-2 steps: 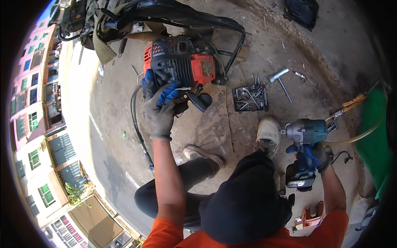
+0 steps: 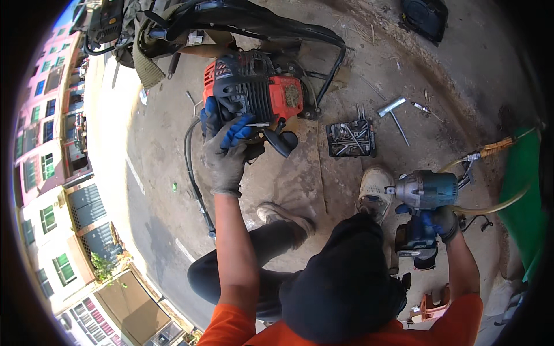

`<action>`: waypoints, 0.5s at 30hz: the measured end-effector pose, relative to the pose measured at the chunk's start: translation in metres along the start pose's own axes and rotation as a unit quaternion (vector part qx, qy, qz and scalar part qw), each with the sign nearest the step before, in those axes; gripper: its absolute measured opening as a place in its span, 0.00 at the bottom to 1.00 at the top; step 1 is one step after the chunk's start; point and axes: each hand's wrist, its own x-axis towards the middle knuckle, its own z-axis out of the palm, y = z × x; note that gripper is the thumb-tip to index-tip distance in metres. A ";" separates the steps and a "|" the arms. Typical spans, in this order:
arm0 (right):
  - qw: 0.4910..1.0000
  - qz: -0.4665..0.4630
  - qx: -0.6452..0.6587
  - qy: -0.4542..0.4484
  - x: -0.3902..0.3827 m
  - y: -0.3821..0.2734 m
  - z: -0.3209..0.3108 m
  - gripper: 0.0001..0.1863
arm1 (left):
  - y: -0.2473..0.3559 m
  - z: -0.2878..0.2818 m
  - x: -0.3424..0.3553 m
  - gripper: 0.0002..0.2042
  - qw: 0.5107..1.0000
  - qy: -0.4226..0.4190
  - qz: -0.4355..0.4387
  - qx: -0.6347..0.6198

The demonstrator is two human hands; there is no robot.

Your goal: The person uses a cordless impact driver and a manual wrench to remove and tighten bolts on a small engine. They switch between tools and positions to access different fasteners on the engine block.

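My left hand [image 2: 225, 147], in a grey and blue glove, is at the red and black engine [image 2: 254, 86], its fingers closed on a small slim metal piece [image 2: 259, 124] beside the engine's dark lower fittings. My right hand [image 2: 440, 222], also gloved, grips the handle of a teal and grey cordless impact wrench [image 2: 427, 187] with a battery at its base, held over the ground beside my light shoe [image 2: 372, 190]. The wrench's square drive points left. What the left fingertips touch underneath is hidden.
An open tray of bits [image 2: 349, 138], a T-handle tool [image 2: 392, 109] and a spark plug [image 2: 421, 107] lie on the concrete. Black hose and harness [image 2: 311, 32] arch behind the engine. A green sheet [image 2: 513, 202] and yellowish hose are at the right, a street with buildings at the left.
The impact wrench in my right hand has shifted and tilted slightly, its body a little lower. My left hand and the engine appear slightly shifted right in view.
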 end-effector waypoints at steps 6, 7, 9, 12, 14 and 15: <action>0.813 -0.264 -0.518 -0.034 0.104 -0.021 0.069 0.34 | -0.001 -0.006 0.002 0.12 1.000 -0.018 -0.001 0.024; 0.837 -0.279 -0.469 -0.044 0.122 -0.035 0.084 0.33 | -0.001 -0.002 0.002 0.12 1.000 -0.007 0.004 0.026; 0.879 -0.302 -0.363 -0.071 0.148 -0.073 0.122 0.33 | -0.006 -0.010 0.001 0.12 0.991 -0.006 0.040 0.125; 0.963 -0.171 -0.204 -0.039 0.155 -0.082 0.141 0.34 | -0.015 -0.007 -0.003 0.14 0.998 -0.012 -0.047 0.026; 0.986 -0.044 0.139 -0.076 0.158 -0.074 0.143 0.33 | -0.009 -0.005 -0.001 0.14 0.998 -0.019 -0.037 0.037; 0.997 -0.047 0.030 -0.054 0.158 -0.075 0.141 0.32 | -0.005 -0.006 0.000 0.13 0.998 -0.022 -0.020 0.063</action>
